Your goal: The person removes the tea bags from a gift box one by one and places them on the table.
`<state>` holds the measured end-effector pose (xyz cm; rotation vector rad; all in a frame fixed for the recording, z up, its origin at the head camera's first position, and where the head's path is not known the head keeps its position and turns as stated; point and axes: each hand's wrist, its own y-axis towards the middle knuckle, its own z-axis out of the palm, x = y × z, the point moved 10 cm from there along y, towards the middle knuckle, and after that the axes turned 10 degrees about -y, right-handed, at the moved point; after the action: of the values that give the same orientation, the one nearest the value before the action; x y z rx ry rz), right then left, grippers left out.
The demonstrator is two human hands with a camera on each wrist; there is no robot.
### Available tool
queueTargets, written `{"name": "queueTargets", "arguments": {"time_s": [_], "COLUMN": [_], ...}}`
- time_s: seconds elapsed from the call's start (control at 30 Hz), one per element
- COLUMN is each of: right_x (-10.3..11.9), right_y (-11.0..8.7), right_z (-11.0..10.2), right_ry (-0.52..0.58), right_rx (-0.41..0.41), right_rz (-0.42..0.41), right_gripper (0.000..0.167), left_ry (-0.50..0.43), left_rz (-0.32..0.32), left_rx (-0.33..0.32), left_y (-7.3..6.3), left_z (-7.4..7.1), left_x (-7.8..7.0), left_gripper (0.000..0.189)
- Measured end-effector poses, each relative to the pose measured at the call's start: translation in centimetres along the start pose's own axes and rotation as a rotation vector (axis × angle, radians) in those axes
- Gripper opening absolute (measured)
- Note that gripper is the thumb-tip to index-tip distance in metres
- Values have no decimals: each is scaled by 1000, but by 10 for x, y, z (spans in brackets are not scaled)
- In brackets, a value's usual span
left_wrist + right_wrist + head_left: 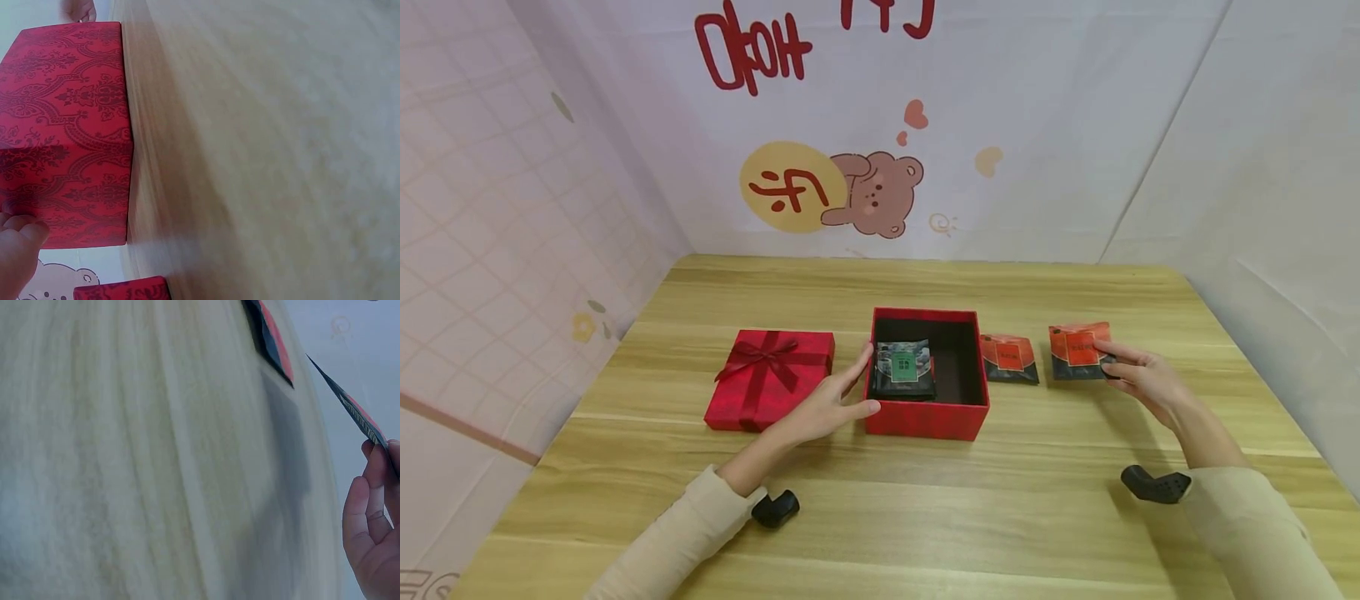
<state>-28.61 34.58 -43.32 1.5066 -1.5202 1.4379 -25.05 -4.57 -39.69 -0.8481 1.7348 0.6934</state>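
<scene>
My left hand (pixel 831 400) lies against the left side of an open red box (pixel 925 423), fingers along the wall and thumb by the near corner. Its fingertips touch the patterned red side in the left wrist view. Within the box's black interior, a dark sachet with a green label (pixel 904 365) lies at the left, over other sachets. My right hand (pixel 1150 387) pinches the right edge of a red and black sachet (pixel 1078 350). In the right wrist view this sachet is tilted and held above the table, between thumb and fingers.
A similar red and black sachet (pixel 1011 358) lies on the wooden table (pixel 917 517) beside the box's right wall. Left of the box sits a red lid (pixel 782 375) with a dark red ribbon bow. Printed fabric walls (pixel 1030 192) stand behind and at both sides.
</scene>
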Motion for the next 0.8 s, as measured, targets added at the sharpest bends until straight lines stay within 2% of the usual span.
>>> {"name": "queueTargets", "arguments": {"time_s": [0.43, 0.8], "right_x": [-19, -7], "right_y": [12, 14], "right_z": [-2, -3], "right_ry": [-186, -429], "right_rx": [-42, -185], "right_rz": [68, 84], "right_gripper": [58, 49], "left_ry": [1, -8], "left_rz": [-11, -20], "left_rx": [-5, -8], "left_y": [0, 0], "left_z": [-1, -1], "left_x": [1, 1], "left_gripper": [84, 84]}}
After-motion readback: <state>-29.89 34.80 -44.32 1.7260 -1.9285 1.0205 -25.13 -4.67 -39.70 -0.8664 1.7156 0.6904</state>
